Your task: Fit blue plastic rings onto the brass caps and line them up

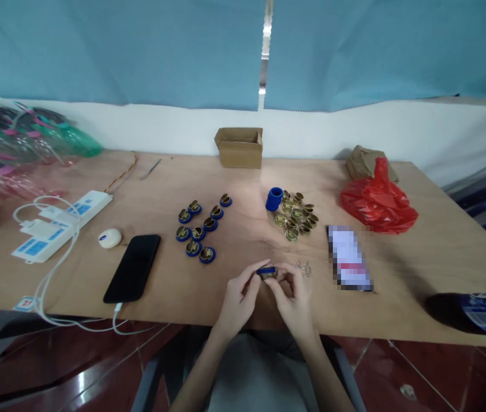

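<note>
Near the table's front edge, my left hand and my right hand pinch a small round brass piece with a blue ring between their fingertips. Part of it is hidden by the fingers. Just right of my right hand lie several thin wire rings. Beyond it are a loose group of brass pieces and a stack of blue rings. To the left, several brass pieces seated in blue rings stand spread on the wooden table.
A black phone on a cable, a white round object and a power strip lie left. An open cardboard box stands at the back. Right are a lit phone, a red plastic bag and a dark bottle.
</note>
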The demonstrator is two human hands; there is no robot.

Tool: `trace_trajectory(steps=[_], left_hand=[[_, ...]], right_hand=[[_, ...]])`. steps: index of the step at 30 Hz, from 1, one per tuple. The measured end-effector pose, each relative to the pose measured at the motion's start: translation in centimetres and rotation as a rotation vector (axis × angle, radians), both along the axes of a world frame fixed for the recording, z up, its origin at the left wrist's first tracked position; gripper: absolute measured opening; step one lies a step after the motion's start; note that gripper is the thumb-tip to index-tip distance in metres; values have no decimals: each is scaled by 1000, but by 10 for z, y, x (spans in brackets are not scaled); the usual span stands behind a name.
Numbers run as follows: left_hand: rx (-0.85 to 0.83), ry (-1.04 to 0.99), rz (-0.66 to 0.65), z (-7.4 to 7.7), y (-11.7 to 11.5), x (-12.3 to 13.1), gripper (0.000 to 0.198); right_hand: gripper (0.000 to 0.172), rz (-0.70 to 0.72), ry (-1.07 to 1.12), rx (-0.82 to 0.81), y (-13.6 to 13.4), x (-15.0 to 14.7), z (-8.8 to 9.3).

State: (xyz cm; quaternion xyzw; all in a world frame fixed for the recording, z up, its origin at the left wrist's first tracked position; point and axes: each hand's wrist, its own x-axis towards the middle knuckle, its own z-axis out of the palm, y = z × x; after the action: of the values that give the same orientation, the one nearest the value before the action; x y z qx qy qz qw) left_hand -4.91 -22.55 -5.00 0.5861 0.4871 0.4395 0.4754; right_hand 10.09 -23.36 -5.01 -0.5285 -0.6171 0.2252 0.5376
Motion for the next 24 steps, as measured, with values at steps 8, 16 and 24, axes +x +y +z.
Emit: trace_trajectory(steps=[8, 16, 24], left_hand=[[80, -19, -5, -3, -5, 1, 34], [177, 128, 20, 7, -4, 0, 35], [491, 191, 78, -3, -6, -4, 33]], right_hand=[[21, 22, -97, 110, -1, -2, 10], [10, 70, -191, 88, -2, -3, 10], [15, 132, -145, 64, 0, -3, 10]])
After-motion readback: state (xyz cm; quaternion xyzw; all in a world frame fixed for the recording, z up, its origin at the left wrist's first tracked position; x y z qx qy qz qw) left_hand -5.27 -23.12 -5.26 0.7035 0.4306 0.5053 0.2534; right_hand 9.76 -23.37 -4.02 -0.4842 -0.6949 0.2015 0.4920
